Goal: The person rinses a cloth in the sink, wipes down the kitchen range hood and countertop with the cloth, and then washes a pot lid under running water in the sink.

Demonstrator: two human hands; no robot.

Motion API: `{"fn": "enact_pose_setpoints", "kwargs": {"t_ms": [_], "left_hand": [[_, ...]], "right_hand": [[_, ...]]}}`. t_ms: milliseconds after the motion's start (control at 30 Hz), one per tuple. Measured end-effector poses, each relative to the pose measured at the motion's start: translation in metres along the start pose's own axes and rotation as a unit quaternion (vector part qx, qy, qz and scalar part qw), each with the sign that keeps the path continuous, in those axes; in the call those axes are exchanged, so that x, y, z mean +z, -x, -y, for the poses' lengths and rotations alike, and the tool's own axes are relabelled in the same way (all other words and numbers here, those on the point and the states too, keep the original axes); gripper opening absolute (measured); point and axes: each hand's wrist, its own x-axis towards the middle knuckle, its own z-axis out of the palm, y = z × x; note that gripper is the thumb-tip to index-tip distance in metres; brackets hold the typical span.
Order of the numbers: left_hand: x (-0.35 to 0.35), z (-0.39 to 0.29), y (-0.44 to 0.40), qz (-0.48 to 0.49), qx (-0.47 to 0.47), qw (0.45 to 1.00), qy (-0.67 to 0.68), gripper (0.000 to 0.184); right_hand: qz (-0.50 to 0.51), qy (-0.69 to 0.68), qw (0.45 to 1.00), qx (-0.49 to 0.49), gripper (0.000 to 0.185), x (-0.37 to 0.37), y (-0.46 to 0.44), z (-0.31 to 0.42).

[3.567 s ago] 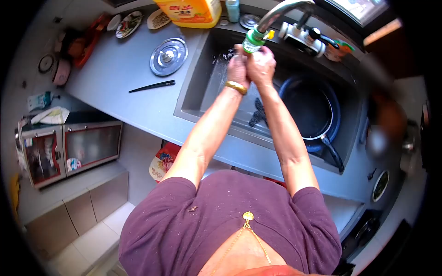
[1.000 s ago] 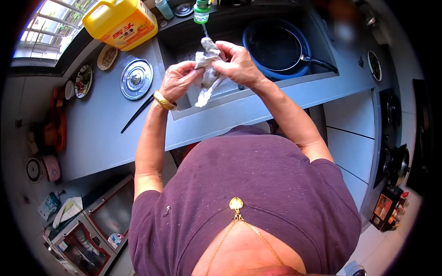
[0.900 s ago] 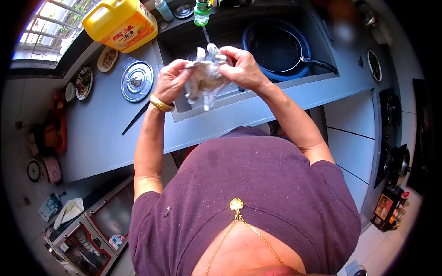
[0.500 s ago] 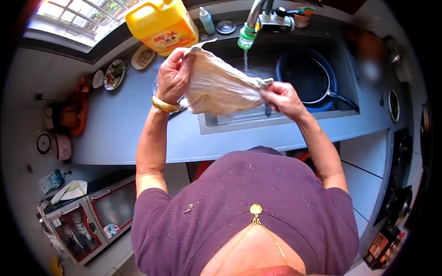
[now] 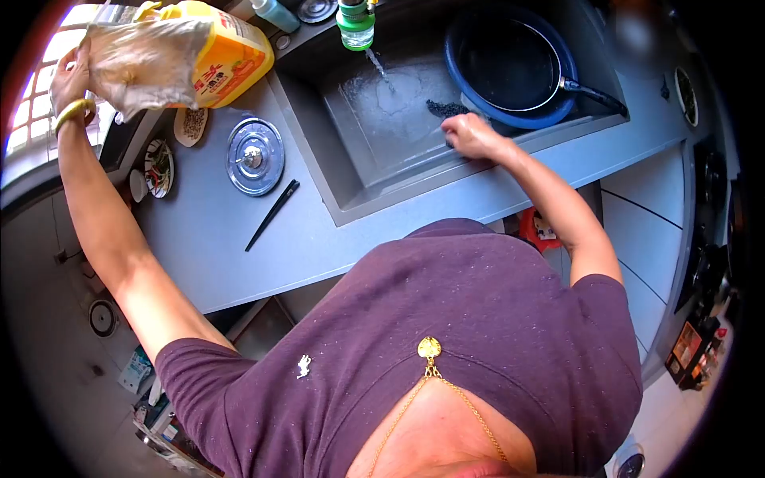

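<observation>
My left hand (image 5: 70, 82) reaches out to the upper left, its fingers closed on one end of a wet whitish cloth (image 5: 147, 65). The cloth is spread out in front of a yellow jug (image 5: 231, 60) near the window. Over the front part of the sink (image 5: 351, 209), my right hand (image 5: 473, 135) has its fingers curled; what they hold, if anything, is hidden. Just beyond it lies a dark mesh scrubber (image 5: 446, 108). Water runs from the green-tipped faucet (image 5: 355, 30) into the sink.
A black pan (image 5: 514, 68) sits in a blue basin (image 5: 570, 111) at the sink's right. On the counter (image 5: 199, 263) are a metal lid (image 5: 255, 157), black chopsticks (image 5: 272, 215), a plate of food (image 5: 158, 169) and a smaller dish (image 5: 190, 127).
The cloth, stretched between both hands half a second ago, has moved up and left in my left hand alone. My right hand has let go of it and moved down over the sink.
</observation>
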Motion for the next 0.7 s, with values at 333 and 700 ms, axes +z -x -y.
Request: {"fn": "enact_pose_setpoints", "kwargs": {"t_ms": [333, 700], "left_hand": [[0.066, 0.014, 0.034, 0.035, 0.004, 0.999, -0.008, 0.039], [0.1, -0.074, 0.198, 0.104, 0.18, 0.966, 0.157, 0.015]], "right_hand": [[0.275, 0.209, 0.916, 0.206, 0.027, 0.049, -0.069, -0.078], [0.194, 0.18, 0.956, 0.128, 0.021, 0.072, -0.104, -0.098]]}}
